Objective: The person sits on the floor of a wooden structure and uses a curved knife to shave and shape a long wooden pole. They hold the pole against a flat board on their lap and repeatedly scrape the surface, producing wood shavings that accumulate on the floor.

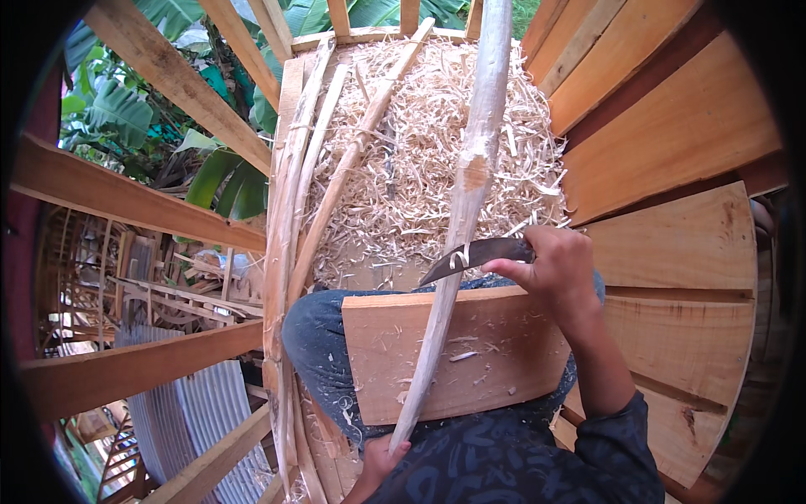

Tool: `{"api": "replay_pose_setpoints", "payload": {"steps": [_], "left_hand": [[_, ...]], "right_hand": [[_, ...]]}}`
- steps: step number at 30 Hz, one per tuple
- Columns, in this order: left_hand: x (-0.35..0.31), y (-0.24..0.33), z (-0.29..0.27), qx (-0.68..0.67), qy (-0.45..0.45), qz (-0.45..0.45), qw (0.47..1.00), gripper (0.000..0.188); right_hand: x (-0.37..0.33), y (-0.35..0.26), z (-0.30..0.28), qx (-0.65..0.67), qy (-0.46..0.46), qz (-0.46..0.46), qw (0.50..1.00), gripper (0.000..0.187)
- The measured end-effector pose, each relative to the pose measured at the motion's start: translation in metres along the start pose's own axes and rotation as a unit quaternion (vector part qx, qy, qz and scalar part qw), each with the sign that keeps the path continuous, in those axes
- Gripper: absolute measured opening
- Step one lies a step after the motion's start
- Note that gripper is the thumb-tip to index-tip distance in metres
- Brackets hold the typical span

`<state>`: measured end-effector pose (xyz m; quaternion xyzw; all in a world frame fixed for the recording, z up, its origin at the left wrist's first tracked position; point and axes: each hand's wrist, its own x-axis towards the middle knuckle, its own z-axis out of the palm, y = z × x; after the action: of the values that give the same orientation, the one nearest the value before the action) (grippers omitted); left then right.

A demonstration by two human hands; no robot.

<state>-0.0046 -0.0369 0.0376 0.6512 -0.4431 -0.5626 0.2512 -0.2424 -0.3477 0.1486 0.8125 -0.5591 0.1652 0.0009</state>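
Observation:
A long pale wooden pole (478,126) slants from the top of the view down across my lap. My left hand (382,460) is closed round its near end, by my body. In my right hand (554,267) is a knife (483,254) with a dark, broad, curved blade, gripped at its mostly hidden handle. The blade lies across the pole, and a thin curled shaving sits on it. Under the pole, a flat wooden board (504,361) rests over my thighs, with a few shavings on its face. A rough brown patch shows farther up the pole.
Wood shavings (420,126) cover the floor ahead of me. Several long split wooden strips (294,168) lie along the left side. Wooden slats (143,197) border the left, with plants and corrugated sheets (206,420) beyond. Wide planks (672,244) form the right side.

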Motion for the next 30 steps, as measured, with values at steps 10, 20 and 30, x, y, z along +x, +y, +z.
{"api": "replay_pose_setpoints", "payload": {"steps": [10,20,30], "left_hand": [[-0.001,-0.004,0.002,0.029,0.021,0.023,0.999,0.045],[-0.002,0.010,0.003,0.028,0.032,0.003,0.999,0.045],[-0.003,-0.005,0.008,0.075,0.051,0.007,0.996,0.041]], "right_hand": [[0.020,0.006,-0.010,-0.019,0.006,0.058,0.998,0.070],[0.027,0.015,-0.012,-0.028,0.005,0.075,0.997,0.069],[-0.025,-0.018,-0.021,-0.007,-0.137,-0.026,0.990,0.066]]}}
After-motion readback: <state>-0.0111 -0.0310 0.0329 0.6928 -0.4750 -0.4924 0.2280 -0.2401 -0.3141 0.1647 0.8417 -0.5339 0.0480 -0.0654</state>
